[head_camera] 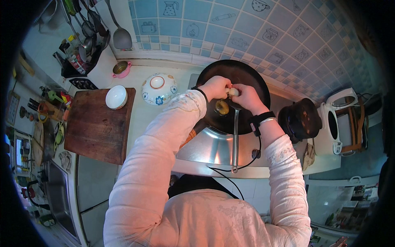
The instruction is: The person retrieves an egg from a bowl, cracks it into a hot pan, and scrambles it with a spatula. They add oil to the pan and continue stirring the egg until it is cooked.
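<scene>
Both hands meet above a dark wok on the stove. Between my left hand and my right hand is a pale, rounded piece that looks like an eggshell; the fingers of both hands grip it. Just below the fingers, a yellowish-brown mass, perhaps egg, lies in the wok. A spatula with a long metal handle rests with its blade in the wok and its handle towards me. The wok's own handle is partly hidden by my left sleeve.
Left of the stove are an upturned flowered bowl, a small pink pot and a wooden cutting board bearing a white bowl. A dark pot and a white appliance stand at right. A black cable hangs from my right wrist.
</scene>
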`<state>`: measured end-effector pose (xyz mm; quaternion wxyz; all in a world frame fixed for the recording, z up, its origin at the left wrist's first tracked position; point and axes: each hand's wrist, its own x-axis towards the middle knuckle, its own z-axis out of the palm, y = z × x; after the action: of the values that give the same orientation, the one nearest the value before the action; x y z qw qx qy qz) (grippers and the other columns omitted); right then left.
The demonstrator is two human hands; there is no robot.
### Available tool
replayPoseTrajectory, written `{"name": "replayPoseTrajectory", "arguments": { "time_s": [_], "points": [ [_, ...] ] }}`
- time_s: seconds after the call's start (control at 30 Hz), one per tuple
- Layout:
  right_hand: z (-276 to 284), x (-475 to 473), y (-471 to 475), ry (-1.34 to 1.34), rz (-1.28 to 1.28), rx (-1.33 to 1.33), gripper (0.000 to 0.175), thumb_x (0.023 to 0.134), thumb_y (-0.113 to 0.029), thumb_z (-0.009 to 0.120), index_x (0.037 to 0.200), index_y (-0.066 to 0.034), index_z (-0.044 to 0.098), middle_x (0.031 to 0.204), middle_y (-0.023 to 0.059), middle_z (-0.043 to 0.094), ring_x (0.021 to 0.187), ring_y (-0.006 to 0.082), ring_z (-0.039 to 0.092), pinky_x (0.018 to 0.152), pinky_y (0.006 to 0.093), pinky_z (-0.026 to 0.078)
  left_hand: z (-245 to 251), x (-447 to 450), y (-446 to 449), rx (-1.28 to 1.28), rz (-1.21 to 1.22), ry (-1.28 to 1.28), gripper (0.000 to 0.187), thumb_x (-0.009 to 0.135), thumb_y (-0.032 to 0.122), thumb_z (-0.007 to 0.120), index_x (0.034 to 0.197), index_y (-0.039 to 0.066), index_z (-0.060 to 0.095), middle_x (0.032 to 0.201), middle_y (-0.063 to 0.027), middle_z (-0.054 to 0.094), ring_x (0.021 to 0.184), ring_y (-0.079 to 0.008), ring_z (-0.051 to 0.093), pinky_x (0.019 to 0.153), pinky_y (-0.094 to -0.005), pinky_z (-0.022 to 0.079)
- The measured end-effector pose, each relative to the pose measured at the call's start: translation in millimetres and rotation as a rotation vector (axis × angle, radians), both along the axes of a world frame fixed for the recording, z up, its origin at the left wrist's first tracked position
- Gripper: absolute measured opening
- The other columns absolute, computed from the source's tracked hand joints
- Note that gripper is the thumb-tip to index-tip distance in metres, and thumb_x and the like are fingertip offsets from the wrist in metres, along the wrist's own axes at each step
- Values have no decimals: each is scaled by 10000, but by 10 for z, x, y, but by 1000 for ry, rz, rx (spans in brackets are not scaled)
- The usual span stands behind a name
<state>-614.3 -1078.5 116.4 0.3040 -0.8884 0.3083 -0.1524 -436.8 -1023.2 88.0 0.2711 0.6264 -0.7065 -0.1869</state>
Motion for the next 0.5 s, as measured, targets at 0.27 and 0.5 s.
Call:
{"name": "replayPoseTrajectory", "arguments": {
  "time_s": [0.27, 0.5],
  "points": [
    [254, 73, 87, 21, 80, -222, 404, 642, -105, 688, 1044, -70, 672, 890, 166, 651, 860, 335, 626, 782, 384, 501, 120, 44, 43, -12, 49, 35, 374, 597, 106, 744, 936, 82, 587, 859, -111, 660, 833, -307, 636, 739, -378, 506],
    [311, 67, 153, 55, 128, -362, 386, 643, -105, 683, 1029, -88, 665, 873, 147, 631, 845, 333, 613, 765, 396, 503, 287, 34, 149, 8, 33, -112, 366, 619, 147, 736, 946, 95, 581, 883, -103, 655, 873, -327, 627, 740, -409, 503]
  ]
}}
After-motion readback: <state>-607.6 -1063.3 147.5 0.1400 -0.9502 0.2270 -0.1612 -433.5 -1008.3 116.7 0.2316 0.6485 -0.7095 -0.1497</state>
